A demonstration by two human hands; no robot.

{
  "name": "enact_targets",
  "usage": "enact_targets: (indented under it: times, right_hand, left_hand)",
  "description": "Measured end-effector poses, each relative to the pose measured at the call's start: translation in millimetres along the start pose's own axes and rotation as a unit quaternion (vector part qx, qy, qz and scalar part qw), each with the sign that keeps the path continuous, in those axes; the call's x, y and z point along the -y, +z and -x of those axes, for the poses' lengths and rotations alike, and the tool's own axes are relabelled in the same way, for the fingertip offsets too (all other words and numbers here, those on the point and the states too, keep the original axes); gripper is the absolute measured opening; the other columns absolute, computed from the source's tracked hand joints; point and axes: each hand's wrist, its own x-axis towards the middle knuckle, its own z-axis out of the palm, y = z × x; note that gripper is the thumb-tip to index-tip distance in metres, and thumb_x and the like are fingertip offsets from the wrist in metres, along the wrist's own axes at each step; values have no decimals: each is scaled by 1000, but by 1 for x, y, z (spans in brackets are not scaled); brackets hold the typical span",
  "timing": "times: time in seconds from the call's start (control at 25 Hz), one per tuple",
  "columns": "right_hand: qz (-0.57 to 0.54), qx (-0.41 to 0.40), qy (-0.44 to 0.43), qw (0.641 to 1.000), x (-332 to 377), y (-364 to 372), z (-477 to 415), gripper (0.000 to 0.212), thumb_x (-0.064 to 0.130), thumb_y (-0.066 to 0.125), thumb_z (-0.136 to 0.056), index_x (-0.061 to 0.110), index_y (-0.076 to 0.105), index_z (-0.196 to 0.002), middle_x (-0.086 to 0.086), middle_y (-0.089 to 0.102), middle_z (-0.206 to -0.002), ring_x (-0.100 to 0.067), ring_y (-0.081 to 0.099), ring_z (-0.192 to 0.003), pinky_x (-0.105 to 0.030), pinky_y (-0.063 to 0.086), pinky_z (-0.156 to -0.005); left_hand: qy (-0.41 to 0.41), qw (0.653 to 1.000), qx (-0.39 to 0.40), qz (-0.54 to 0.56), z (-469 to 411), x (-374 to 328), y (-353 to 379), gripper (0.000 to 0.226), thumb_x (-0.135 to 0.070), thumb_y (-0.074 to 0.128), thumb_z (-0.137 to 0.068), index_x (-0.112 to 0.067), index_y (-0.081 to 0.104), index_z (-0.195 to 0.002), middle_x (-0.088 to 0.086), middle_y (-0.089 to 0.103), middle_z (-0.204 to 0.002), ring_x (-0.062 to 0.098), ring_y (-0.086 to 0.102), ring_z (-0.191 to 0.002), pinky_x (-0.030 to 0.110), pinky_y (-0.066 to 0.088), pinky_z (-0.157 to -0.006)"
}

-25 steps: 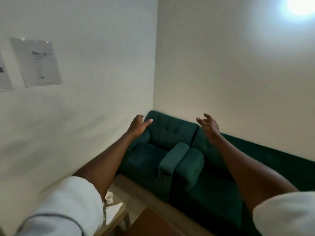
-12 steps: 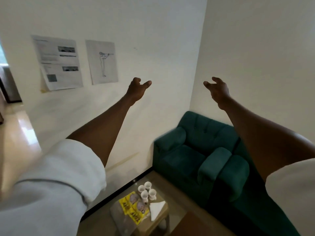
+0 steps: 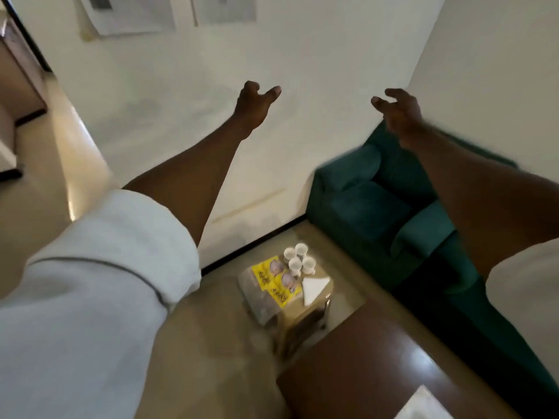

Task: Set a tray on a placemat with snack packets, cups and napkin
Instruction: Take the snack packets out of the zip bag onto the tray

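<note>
Here, the left hand (image 3: 253, 106) and right hand (image 3: 398, 111) reach forward, fingers spread, holding nothing. Below, 4 white cups (image 3: 298, 260), yellow snack packets (image 3: 275, 279) and a folded white napkin (image 3: 313, 289) sit on a small side table (image 3: 320, 300).

One head-worn wide-angle view looks forward and down, far above a small table (image 3: 320, 300) beside a wall.

Desk (image 3: 320, 300): I see it small, low, standing on the floor (image 3: 211, 343).
Cups (image 3: 298, 261): four white ones clustered at the far corner.
Snack packets (image 3: 276, 281): yellow, beside them.
Napkin (image 3: 313, 288): white, folded, right edge.
</note>
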Motion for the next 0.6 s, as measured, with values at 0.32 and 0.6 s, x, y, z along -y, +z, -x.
enact_targets:
  times: [0.32, 0.6]
  right_hand:
    - [57, 189, 133, 971, -201, 240, 32, 59, 39, 66, -98, 10, 52, -148, -10, 57, -146, -26, 57, -132, -39, 45, -113]
    - [37, 338, 218, 915, -371, 423, 144, 56, 28, 72, -96, 6, 57, -144, -14, 68, -133, -20, 62, -122, -28, 44, -105]
  left_hand:
    - [-238, 969, 54, -38, 22, 281, 113, 74, -48, 63, -98, -1, 41, -150, 15, 46, -155, 27, 45, -144, 32, 38, -116]
    - [-452, 887, 84, -46, 109, 539, 197, 69, -33, 67, -99, 25, 48, -130, 43, 48, -139, 49, 53, -130, 48, 46, -96]
